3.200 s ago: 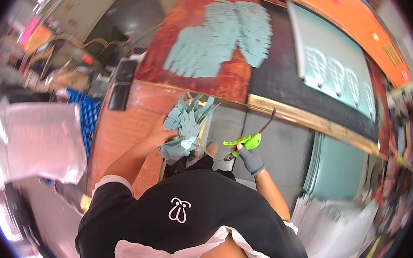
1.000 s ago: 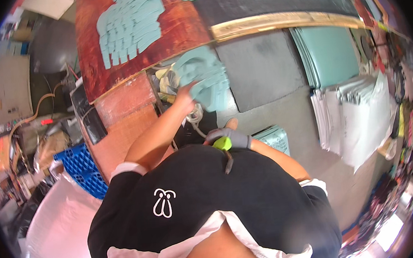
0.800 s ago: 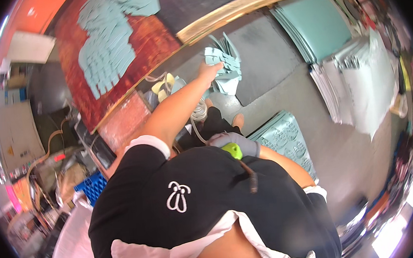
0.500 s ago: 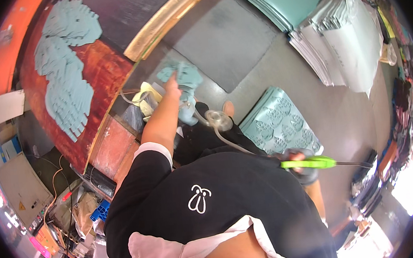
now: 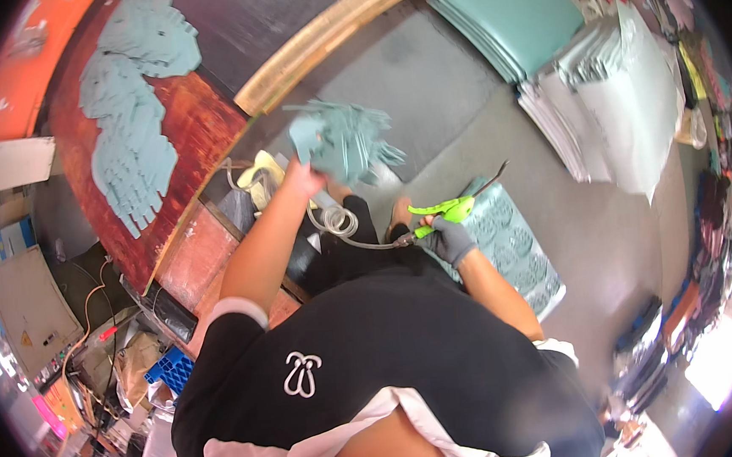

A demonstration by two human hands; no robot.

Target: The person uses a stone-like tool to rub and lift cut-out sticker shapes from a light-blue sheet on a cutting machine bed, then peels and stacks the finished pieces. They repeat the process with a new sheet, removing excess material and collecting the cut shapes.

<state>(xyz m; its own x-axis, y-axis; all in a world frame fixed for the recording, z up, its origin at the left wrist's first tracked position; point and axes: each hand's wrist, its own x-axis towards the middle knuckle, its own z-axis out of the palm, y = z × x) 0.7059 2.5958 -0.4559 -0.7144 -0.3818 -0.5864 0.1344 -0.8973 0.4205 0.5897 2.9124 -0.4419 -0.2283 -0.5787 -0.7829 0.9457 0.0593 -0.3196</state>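
Her left hand [image 5: 305, 180] grips a bunch of teal cut-outs [image 5: 345, 141]; the gloved right hand [image 5: 450, 240] clamps green scissors [image 5: 450, 210]. Many cut-outs already lie on the counter [image 5: 198, 134], an uncut sheet [image 5: 512, 248] remains.

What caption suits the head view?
Left hand lifts teal cut-out pieces; gloved right hand holds green tool.

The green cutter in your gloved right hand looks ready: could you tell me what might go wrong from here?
The green cutter points toward the bare left hand gripping the teal cut pieces; a slip might nick it. The clear hose coils beneath both hands and could snag.
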